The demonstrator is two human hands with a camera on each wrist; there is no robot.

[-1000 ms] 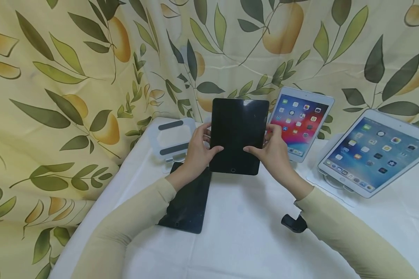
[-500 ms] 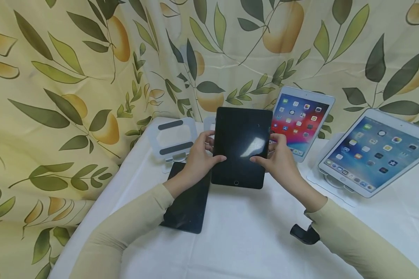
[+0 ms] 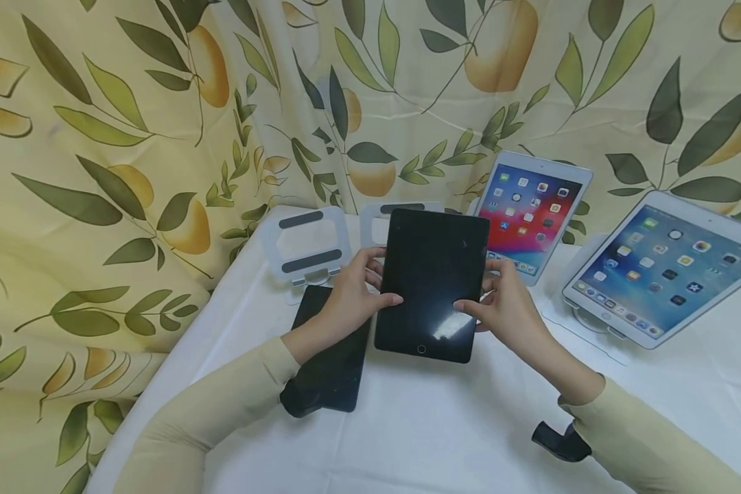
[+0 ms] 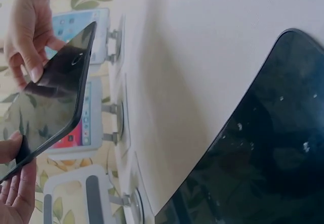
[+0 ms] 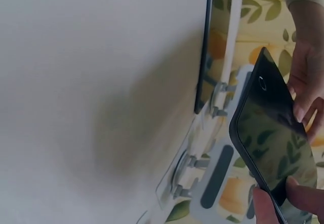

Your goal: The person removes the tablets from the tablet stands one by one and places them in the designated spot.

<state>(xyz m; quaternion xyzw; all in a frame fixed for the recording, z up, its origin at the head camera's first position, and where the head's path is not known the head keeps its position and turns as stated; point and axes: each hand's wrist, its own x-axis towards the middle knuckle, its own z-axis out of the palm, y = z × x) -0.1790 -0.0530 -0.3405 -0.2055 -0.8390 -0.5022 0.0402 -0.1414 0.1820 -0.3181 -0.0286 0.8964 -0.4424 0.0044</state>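
A black tablet is held up above the white table between both hands, its dark screen tilted upward and the round home button at the near edge. My left hand grips its left side, thumb on the screen and fingers behind. On the opposite side my right hand pinches it the same way. In the left wrist view the held tablet hangs apart from the tabletop, with both hands on its edges. Another black tablet lies flat on the table, partly hidden under my left forearm.
Behind the hands stand a grey tablet stand with dark pads and a second stand, mostly covered by the held tablet. To the right, a white tablet with a red-blue screen and another white tablet sit propped up. A leaf-patterned curtain hangs behind.
Both hands have brought the held tablet lower, nearer to me and slightly right. More of the second stand shows behind it. The tablet on the table and the propped ones stay put.
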